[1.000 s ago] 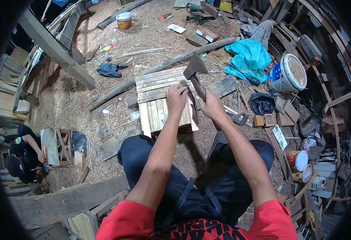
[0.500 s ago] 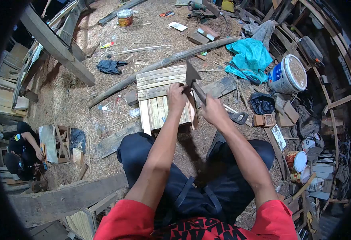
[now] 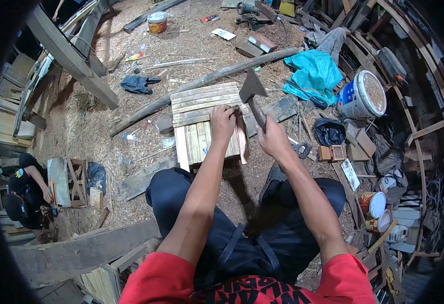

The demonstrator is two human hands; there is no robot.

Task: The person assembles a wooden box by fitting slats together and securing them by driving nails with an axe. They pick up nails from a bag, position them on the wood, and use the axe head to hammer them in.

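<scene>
Between my knees stands a small slatted wooden box, its top covered by overlapping narrow strips. My left hand rests at the right end of these strips, fingers bent and pressed together at the edge; whatever they pinch is too small to make out. Wrapped round the handle of a hatchet, my right hand is just right of the box. The hatchet's broad dark metal head is up in the air, apart from the wood.
A long round pole lies behind the box on shavings-covered ground. To the right are a teal sack, a large white bucket and a hand saw. Another person works at far left beside a wooden frame.
The hatchet has swung up and to the right, away from the box's edge, and my right hand has moved slightly right. My left hand stays at the strips.
</scene>
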